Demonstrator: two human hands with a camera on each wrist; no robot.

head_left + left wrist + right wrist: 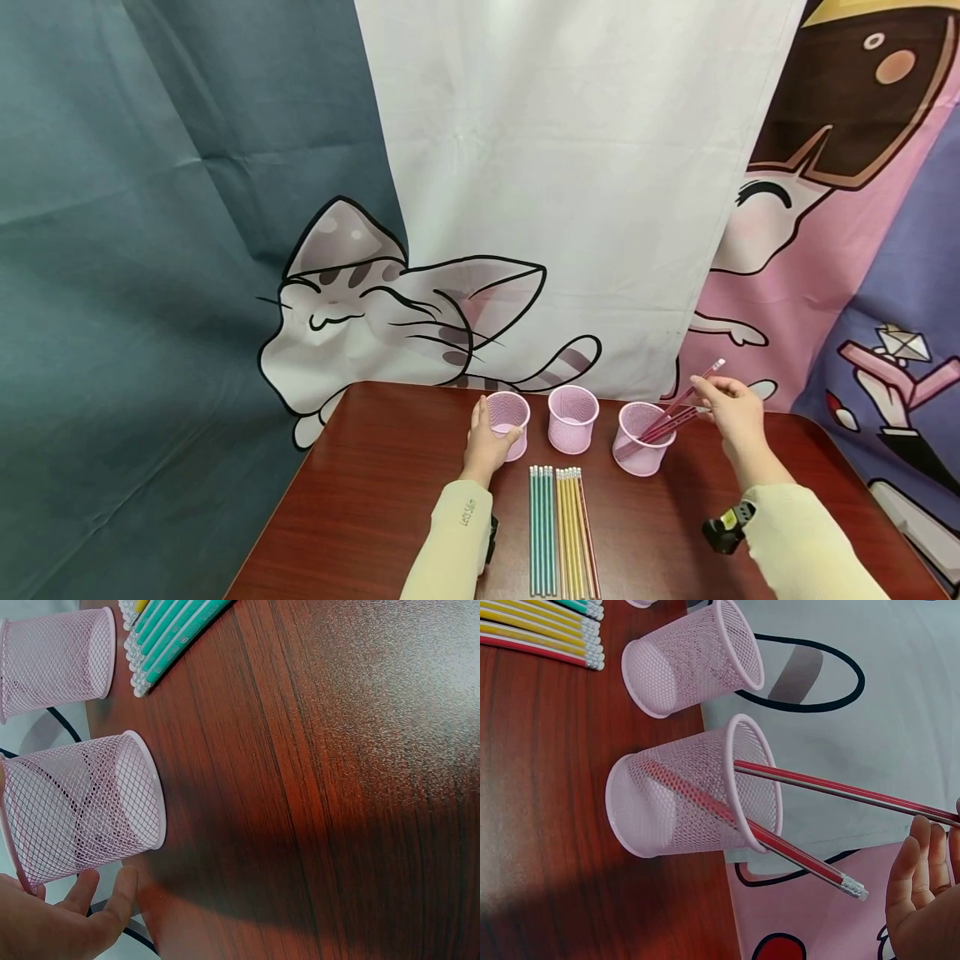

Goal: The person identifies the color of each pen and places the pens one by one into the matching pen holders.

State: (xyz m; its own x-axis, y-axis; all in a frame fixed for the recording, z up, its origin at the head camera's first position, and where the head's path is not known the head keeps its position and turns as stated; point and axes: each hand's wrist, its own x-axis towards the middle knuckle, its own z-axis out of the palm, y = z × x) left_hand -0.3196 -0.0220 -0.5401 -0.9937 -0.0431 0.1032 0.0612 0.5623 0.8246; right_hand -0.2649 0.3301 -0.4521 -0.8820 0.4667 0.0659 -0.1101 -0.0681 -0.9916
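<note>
Red pencil (840, 790), pinched, slants into cup (694, 759).

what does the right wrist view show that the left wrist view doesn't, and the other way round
Only the right wrist view shows the right cup, the red pencils inside it, and the right hand pinching one.

Only the left wrist view shows the left hand, at the left cup.

Both show the middle cup, green pencils, yellow pencils, tabletop and at least part of the left cup.
</note>
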